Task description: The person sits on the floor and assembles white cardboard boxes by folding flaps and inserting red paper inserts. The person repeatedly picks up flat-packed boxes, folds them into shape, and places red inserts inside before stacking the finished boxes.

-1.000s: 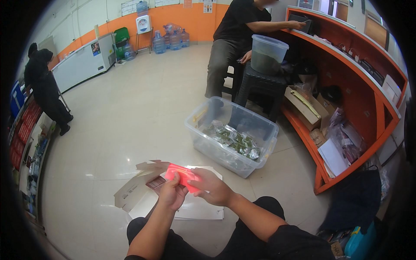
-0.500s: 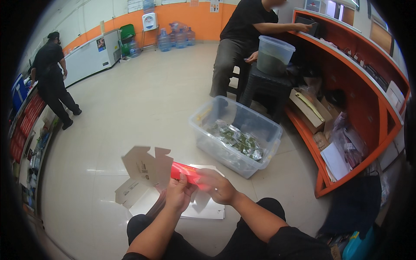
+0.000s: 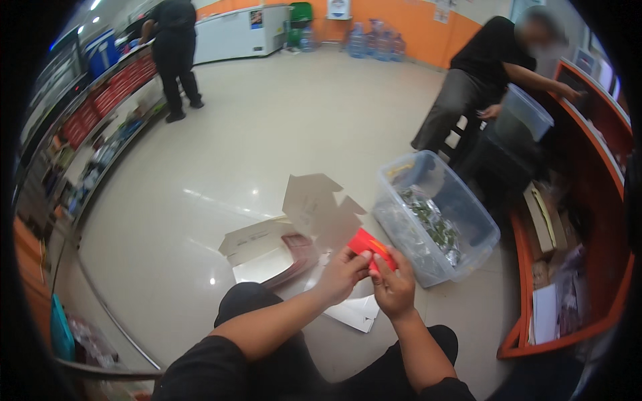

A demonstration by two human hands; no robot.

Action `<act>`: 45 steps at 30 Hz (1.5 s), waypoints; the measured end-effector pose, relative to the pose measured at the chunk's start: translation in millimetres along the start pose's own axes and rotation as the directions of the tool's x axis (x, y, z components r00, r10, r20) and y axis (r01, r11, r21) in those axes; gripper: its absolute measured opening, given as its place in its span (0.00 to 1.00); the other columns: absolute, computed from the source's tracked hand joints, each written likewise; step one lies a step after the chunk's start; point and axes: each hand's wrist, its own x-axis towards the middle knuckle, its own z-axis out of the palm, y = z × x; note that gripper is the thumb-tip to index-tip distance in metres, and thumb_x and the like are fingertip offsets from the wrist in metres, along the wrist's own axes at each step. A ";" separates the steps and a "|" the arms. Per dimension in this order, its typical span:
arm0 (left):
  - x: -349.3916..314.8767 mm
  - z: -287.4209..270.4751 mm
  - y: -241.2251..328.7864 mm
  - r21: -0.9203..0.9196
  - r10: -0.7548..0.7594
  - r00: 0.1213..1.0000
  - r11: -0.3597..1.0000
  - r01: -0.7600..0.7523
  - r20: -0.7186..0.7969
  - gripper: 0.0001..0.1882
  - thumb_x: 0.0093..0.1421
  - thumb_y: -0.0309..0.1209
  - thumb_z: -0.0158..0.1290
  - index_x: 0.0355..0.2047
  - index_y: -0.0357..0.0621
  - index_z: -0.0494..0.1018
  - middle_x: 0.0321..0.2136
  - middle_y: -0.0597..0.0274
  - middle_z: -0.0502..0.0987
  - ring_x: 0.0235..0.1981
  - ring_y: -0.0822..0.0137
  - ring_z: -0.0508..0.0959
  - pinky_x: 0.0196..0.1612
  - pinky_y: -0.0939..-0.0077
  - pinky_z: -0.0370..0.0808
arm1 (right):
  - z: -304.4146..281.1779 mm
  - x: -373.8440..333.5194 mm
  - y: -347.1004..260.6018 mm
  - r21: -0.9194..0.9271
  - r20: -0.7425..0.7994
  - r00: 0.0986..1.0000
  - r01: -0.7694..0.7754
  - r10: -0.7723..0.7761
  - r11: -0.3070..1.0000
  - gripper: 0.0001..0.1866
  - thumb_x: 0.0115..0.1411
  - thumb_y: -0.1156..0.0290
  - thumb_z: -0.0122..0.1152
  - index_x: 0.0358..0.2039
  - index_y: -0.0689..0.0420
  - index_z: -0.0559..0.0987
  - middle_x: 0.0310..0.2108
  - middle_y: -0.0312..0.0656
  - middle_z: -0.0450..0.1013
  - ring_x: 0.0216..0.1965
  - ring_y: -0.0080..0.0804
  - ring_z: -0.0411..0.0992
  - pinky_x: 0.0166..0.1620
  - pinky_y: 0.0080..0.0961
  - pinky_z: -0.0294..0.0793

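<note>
A cardboard box blank, grey-brown inside with notched flaps, is held up in front of my knees. Its red outer side lies between my two hands. My left hand grips the red part, thumb on top. Close beside it, my right hand pinches the same red panel at its right end. Below and to the left, a partly folded box stands on the floor with its flap up. Flat white card sheets lie beneath my hands, partly hidden by them.
A clear plastic bin holding packets of green leaves stands just right of my hands. Beyond it, a seated person reaches over an orange shelf unit. Another person stands by shelves at far left, near a white freezer.
My view has swung left, so the room sits further right in it. My right hand has shifted its grip on the red panel. The standing person now faces the left shelves.
</note>
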 end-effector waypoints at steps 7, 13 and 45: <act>-25.5 -25.2 7.0 0.210 0.091 0.994 0.972 -0.102 0.061 0.21 0.72 0.35 0.52 0.62 0.41 0.66 0.57 0.56 0.73 0.55 0.67 0.76 0.58 0.67 0.76 | 35.3 -13.5 -30.2 0.081 -0.141 0.974 -0.165 0.175 0.983 0.36 0.53 0.70 0.77 0.62 0.62 0.74 0.56 0.54 0.73 0.50 0.52 0.75 0.57 0.40 0.71; 24.6 -62.8 6.0 0.460 0.016 0.980 0.885 0.078 -0.196 0.16 0.74 0.34 0.46 0.56 0.39 0.72 0.45 0.64 0.79 0.44 0.76 0.77 0.48 0.76 0.77 | 50.8 -19.5 25.9 0.417 0.233 0.950 -0.289 0.205 0.862 0.34 0.68 0.56 0.63 0.67 0.64 0.67 0.55 0.48 0.72 0.55 0.38 0.72 0.56 0.34 0.73; 66.5 -103.7 -47.7 0.967 0.051 0.975 0.127 -0.220 0.215 0.25 0.71 0.30 0.48 0.68 0.41 0.64 0.32 0.48 0.81 0.33 0.54 0.81 0.41 0.65 0.76 | 72.7 -43.7 129.3 0.352 0.490 0.714 -0.687 0.500 0.636 0.16 0.52 0.70 0.76 0.43 0.58 0.87 0.34 0.39 0.75 0.35 0.26 0.74 0.42 0.25 0.75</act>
